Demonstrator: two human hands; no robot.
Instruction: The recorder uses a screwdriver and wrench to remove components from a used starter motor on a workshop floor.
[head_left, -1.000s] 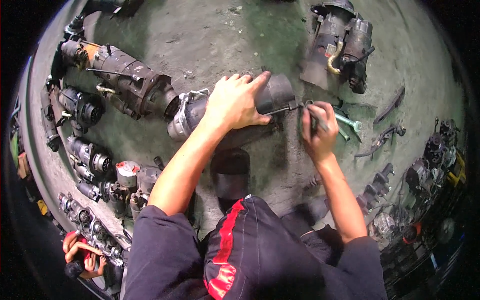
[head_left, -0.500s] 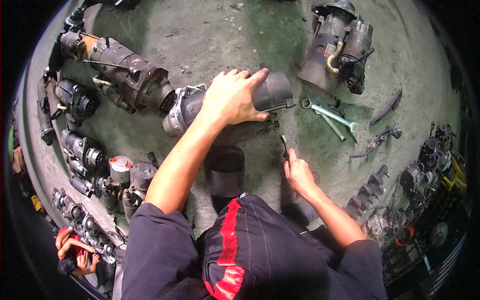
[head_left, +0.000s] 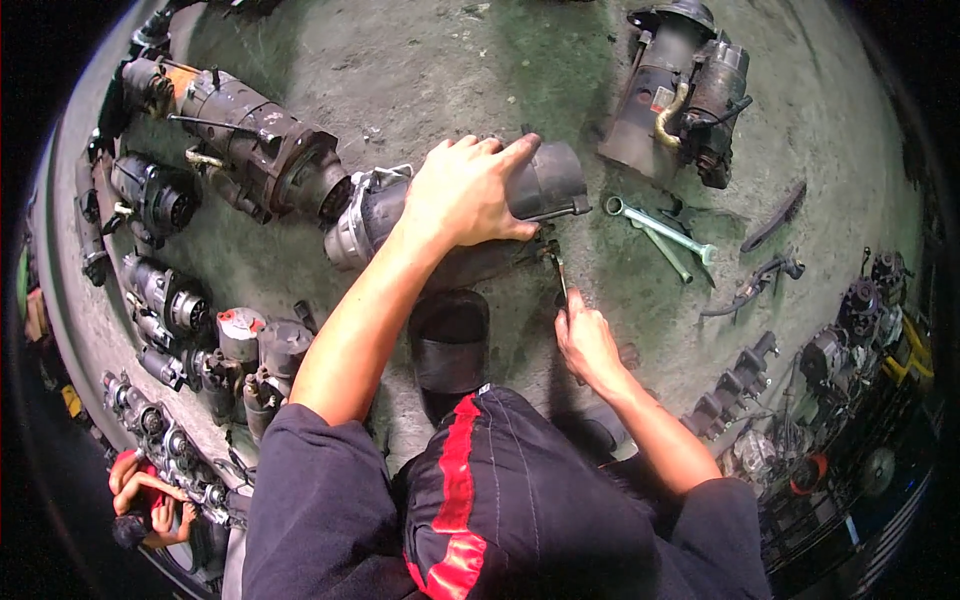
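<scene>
A dark cylindrical starter motor (head_left: 556, 176) with a pale metal nose lies on its side on the concrete floor in front of me. My left hand (head_left: 465, 190) grips it across the top, fingers over the far side and thumb along the near side. In my right hand (head_left: 590, 340) is a slim metal wrench (head_left: 560, 270), fingers closed around its lower part. Its upper end meets the small terminal (head_left: 546, 244) on the motor's near side, below my left thumb. The exact shape of the wrench's end is too small to make out.
Two wrenches (head_left: 668, 230) lie crossed to the right, near a curved dark strip (head_left: 775, 216). Another starter motor (head_left: 645, 110) stands at the far right, and a larger one (head_left: 250, 140) lies at the left. More parts line both sides. A person (head_left: 150, 495) sits at the lower left.
My right hand has moved slightly up and left, bringing the wrench from open floor to the terminal. My left hand and the motor stay in place.
</scene>
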